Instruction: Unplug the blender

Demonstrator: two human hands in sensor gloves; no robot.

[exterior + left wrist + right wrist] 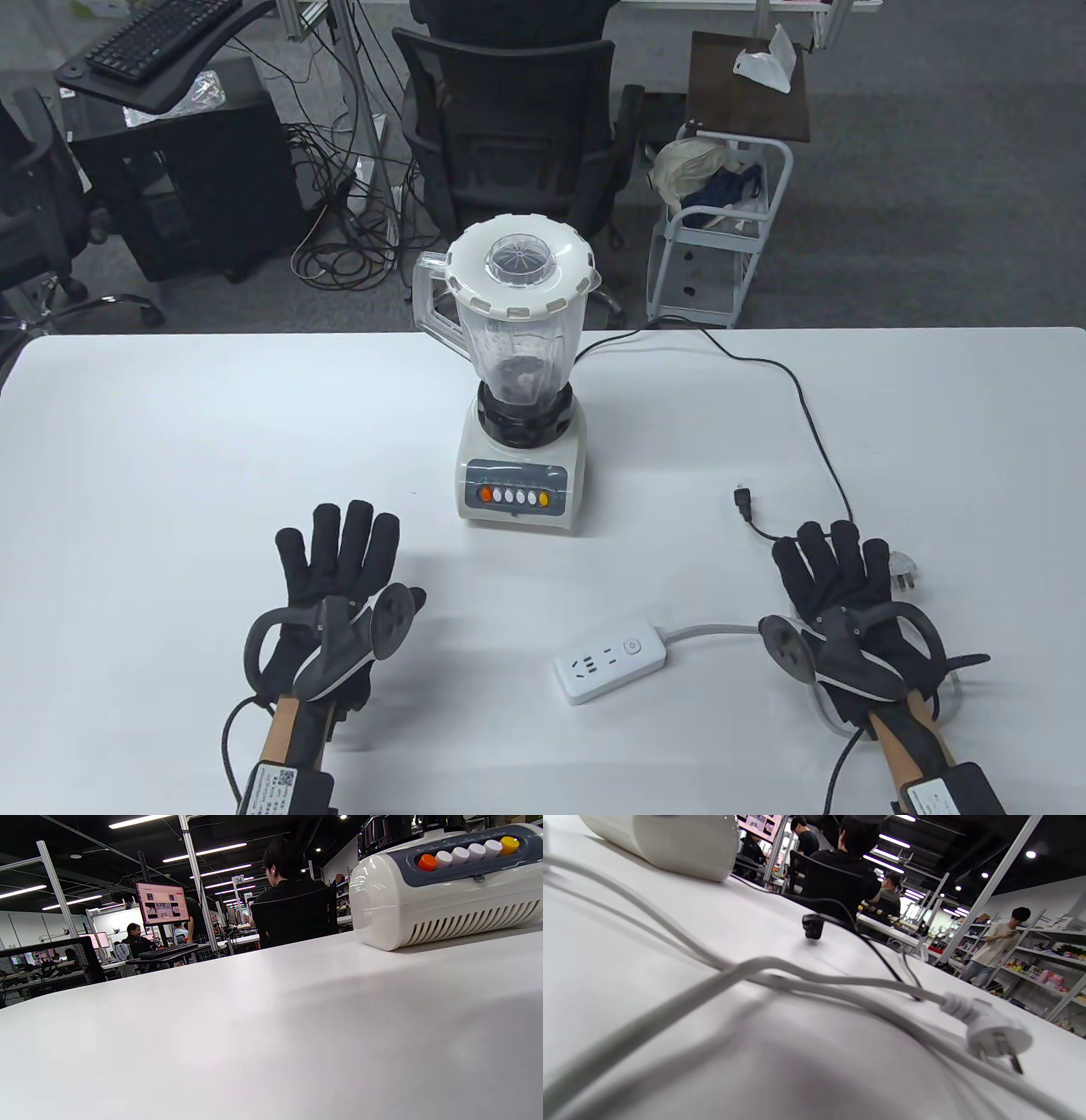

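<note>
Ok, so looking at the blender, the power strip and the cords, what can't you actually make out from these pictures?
- Blender button labels: too small in the table view, too small and angled in the left wrist view.
- Black cord near the right hand: it runs under the glove in the table view.
- White plug: mostly hidden behind that hand there.
- Power strip switch state: too small to tell.
- Both hands' fingers: absent from both wrist views.

The white counter fills the lower frame, tilted. At upper right sits the blender base, white with side vents and a grey panel carrying an orange button, four white ones and a yellow button. Behind, a dark-haired person sits facing away, apparently at a desk.
</note>
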